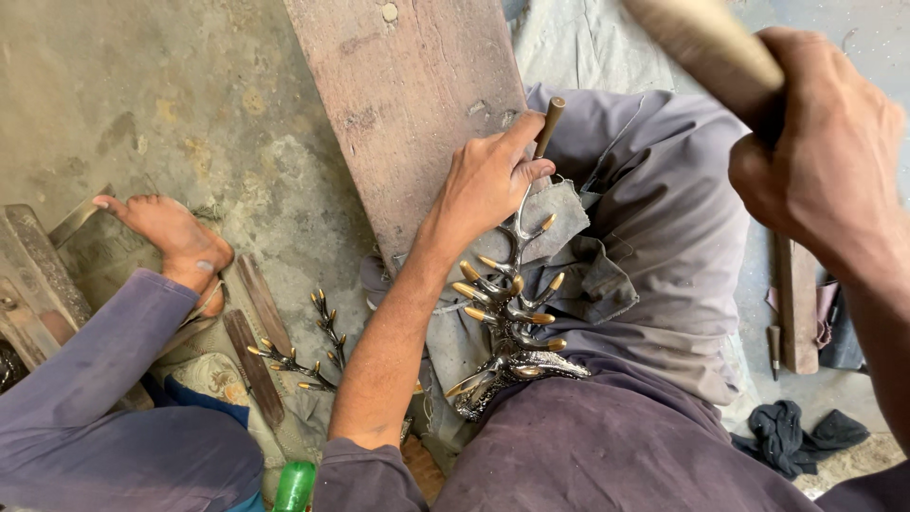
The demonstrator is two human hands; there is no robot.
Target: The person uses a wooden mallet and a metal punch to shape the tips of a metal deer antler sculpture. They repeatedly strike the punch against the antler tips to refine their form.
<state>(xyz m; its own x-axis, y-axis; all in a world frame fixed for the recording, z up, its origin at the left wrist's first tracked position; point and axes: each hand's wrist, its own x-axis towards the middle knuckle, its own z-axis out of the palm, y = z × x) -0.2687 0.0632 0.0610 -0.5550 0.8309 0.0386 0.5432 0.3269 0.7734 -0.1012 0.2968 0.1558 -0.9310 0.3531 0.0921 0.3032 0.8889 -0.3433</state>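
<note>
Left hand (488, 180) pinches a thin punch (548, 126) upright against a branched metal ornament (507, 308) lying on cloth over the lap. Right hand (825, 142) is closed around a raised wooden handle (706, 43). Beyond lie a worn plank (408, 104), another ornament (299, 365) and stained concrete floor (142, 95).

No packages, labels, signs or screens show anywhere in this view of the workshop floor

Two hands (488, 180) (820, 142), three antler pieces (507, 303) (284, 365) (329, 322), one punch (548, 125), one plank (408, 104), one rag at 4 o'clock (791, 431).
</note>
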